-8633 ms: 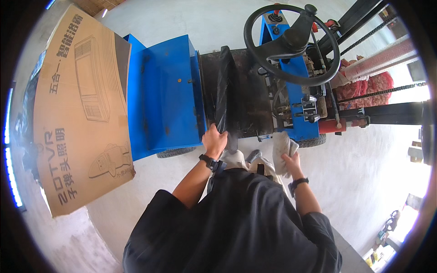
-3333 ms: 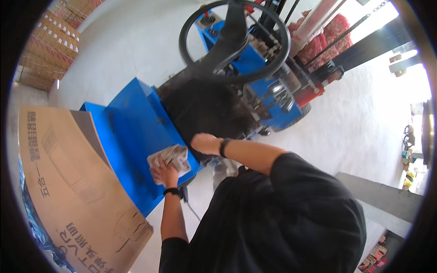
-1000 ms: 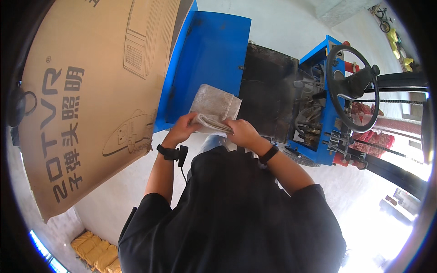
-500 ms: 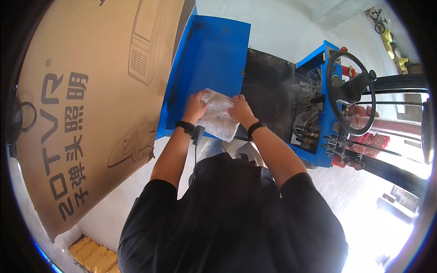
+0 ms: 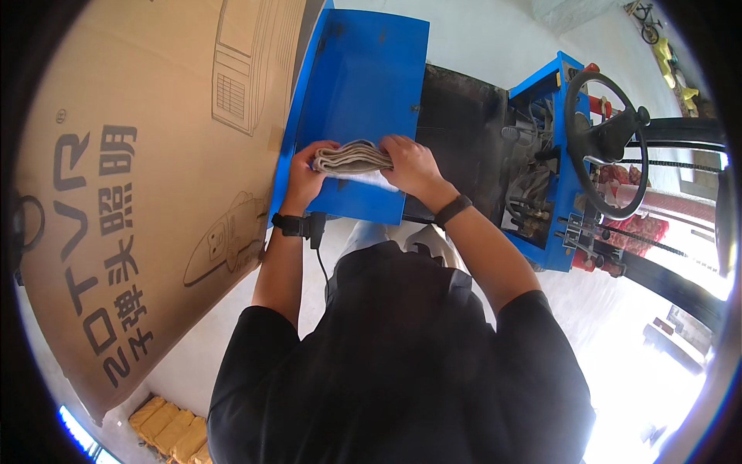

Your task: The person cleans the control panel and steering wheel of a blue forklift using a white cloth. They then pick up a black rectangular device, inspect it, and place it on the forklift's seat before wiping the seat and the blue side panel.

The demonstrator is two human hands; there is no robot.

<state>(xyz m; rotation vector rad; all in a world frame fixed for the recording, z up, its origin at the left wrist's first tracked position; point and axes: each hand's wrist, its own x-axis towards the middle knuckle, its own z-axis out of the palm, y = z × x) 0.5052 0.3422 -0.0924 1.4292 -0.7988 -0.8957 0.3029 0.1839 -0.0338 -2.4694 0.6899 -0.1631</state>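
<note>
A folded greyish-white towel (image 5: 354,158) is held up over a blue metal panel (image 5: 363,77), its stacked layers showing along one edge. My left hand (image 5: 308,172) grips the towel's left end, fingers closed around it. On the right end, my right hand (image 5: 411,165) is wrapped over the cloth. Part of the towel's underside hangs below the layers, between both hands. Each wrist wears a black band, and a cable runs from the left one.
A large brown cardboard sheet (image 5: 178,178) stands close on my left. To the right is an open blue housing with hoses and levers, topped by a black steering wheel (image 5: 607,145). A dark recess (image 5: 464,139) lies beside the blue panel. Yellow sacks (image 5: 174,429) lie at the lower left.
The towel was lying spread on the panel; now it is lifted and turned, showing its folded edge. My left hand has shifted left and both hands now grip the ends.
</note>
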